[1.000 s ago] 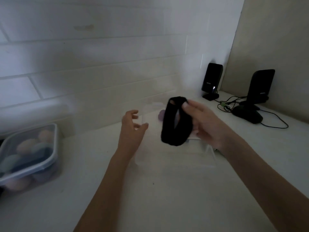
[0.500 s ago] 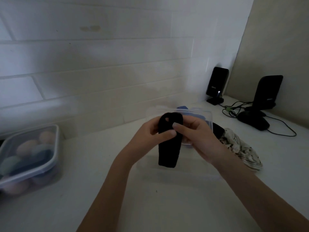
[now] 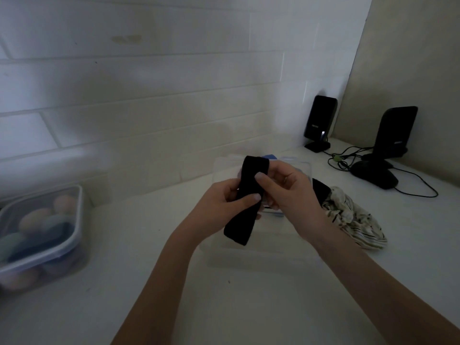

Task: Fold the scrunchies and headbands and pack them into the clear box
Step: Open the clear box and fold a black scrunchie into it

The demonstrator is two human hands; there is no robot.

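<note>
A black headband (image 3: 245,207) hangs flattened in the air above the clear box (image 3: 302,168) on the white counter. My left hand (image 3: 224,202) pinches its middle from the left, thumb across the front. My right hand (image 3: 286,188) grips its upper part from the right. Inside the box, blue and purplish fabric pieces (image 3: 270,156) peek out behind the headband. A cream patterned scrunchie or headband (image 3: 353,217) lies on the counter right of the box, with another black piece (image 3: 321,190) partly under it.
A lidded plastic container of pastel sponges (image 3: 37,235) stands at the left. Two black speakers (image 3: 319,123) (image 3: 395,133), a black mouse (image 3: 373,176) and cables sit at the back right by the tiled wall. The clear box's lid (image 3: 261,255) lies in front of it.
The headband was an open loop in my right hand alone; my left hand came in and took hold, and the band is now pressed flat between both hands.
</note>
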